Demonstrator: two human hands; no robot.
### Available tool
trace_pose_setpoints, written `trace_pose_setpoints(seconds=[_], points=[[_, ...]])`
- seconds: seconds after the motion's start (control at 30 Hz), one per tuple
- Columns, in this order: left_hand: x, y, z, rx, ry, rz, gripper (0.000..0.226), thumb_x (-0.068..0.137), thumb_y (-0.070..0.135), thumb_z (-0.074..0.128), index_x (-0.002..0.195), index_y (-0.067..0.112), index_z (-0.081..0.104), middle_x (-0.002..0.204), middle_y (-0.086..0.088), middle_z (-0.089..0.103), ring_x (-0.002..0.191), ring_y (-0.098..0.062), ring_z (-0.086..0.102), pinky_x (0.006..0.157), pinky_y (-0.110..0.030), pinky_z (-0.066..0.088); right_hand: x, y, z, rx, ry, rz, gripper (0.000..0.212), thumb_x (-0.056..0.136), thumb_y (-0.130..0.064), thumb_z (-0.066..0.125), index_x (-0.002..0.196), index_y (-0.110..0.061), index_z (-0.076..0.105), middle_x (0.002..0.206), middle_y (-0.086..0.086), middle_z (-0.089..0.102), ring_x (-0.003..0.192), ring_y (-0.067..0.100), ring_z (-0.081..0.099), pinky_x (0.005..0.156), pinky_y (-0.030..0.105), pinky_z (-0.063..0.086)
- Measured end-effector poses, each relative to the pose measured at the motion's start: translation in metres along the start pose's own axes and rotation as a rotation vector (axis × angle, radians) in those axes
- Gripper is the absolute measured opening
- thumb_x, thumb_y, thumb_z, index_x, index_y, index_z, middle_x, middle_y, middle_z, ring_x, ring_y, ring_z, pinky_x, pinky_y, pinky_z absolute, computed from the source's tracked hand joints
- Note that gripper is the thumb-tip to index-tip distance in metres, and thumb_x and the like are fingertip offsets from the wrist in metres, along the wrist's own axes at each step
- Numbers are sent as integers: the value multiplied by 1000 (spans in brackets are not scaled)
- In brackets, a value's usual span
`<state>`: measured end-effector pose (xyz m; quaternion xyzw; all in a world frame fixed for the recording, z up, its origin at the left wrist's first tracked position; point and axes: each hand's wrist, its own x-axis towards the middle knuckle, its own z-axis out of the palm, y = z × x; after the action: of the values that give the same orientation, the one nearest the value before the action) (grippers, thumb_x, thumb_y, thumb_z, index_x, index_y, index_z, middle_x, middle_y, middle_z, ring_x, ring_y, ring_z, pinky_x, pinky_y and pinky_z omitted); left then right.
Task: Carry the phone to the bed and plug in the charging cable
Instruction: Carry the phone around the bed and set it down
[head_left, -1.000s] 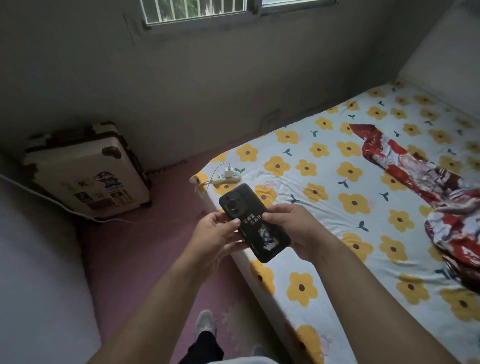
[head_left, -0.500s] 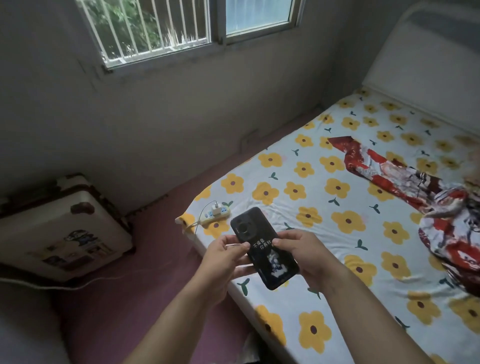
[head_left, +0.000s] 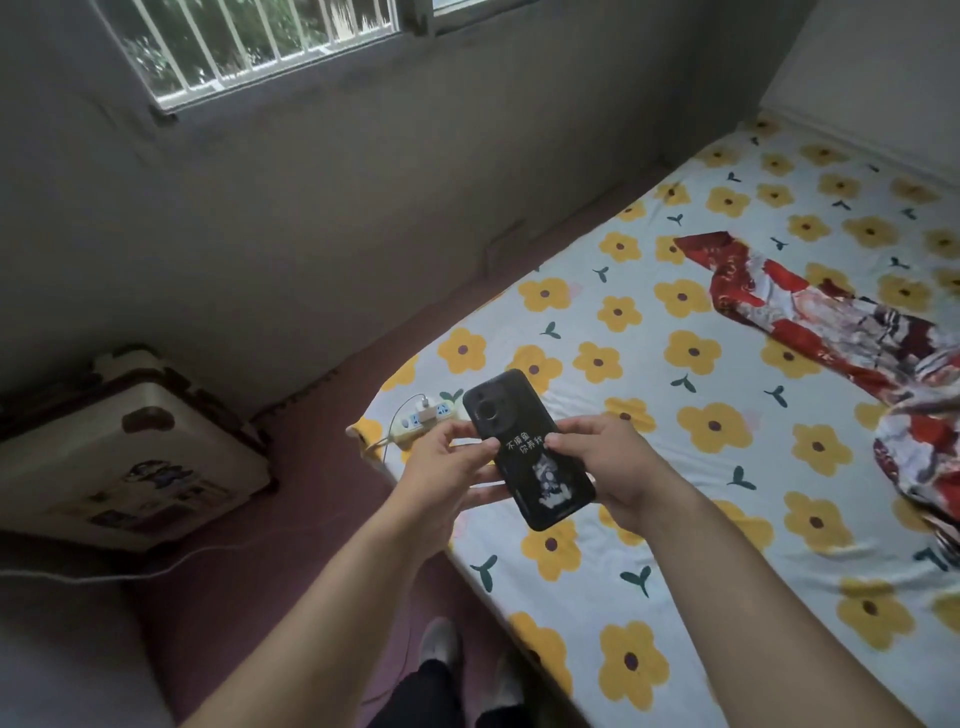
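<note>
nearest the camera, two feet in grey slippers (head_left: 439, 642) and dark trouser legs stand on the pinkish floor (head_left: 322, 499) beside the bed's edge. both bare forearms reach forward from the bottom of the view. the left hand (head_left: 447, 465) and the right hand (head_left: 608, 462) grasp the phone (head_left: 527, 449) between them: the left thumb and fingers pinch its left long edge, the right thumb lies across its back while the other right fingers wrap under its right edge. the phone is held in the air above the near corner of the bed (head_left: 691, 467), back side up, tilted so its round camera ring points away from the person; its black case bears white characters and a small pale figure.

just beyond the phone, on the corner of the flowered sheet, lies a pale power strip (head_left: 421, 423) with a small white charger plugged into it, and a thin white charging cable (head_left: 397, 421) loops from the charger toward the bed's edge. the cable's free end is not clear to see, and it is not in either hand.

further along the bed lies a crumpled red and white cloth (head_left: 852, 338). to the left, on the floor, a cream suitcase (head_left: 130, 457) with stickers lies flat, a white cord running past it. beyond stand the grey wall and a barred window (head_left: 260, 47).
</note>
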<state>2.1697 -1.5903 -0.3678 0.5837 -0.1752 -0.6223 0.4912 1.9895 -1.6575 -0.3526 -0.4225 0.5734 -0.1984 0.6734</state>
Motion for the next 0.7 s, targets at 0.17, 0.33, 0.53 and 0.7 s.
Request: trace_pose_setpoints(seconds=[0.17,0.33,0.53,0.7], points=[[40,-9,-6,32,-29,-50,25,99,2,63,124,-1,57,102,-22,80,94,-43,78,77,-49,65,33,12,-1,13,42,74,19,97,-7,62,112,2,70,99,20,74,82,30,69,73,42,55],[90,-28,-18,52,-46,-128,20,98,2,65,117,7,63,98,-19,81,87,-38,80,72,-44,65,73,35,4,35,102,143,21,97,-5,60,114,5,69,94,16,71,80,28,66,77,46,55],[160,-67,-34,59,-26,-236,27,96,3,68,122,6,66,105,-19,81,92,-36,80,71,-40,65,138,78,6,48,163,211,16,97,-3,59,107,-3,72,89,10,74,70,20,70,66,40,58],[217,-111,-44,52,1,-307,27,95,5,68,122,8,67,104,-11,82,92,-28,81,69,-37,65,197,125,3,35,238,247,20,95,-2,59,89,-13,75,79,3,78,65,15,73,58,34,59]])
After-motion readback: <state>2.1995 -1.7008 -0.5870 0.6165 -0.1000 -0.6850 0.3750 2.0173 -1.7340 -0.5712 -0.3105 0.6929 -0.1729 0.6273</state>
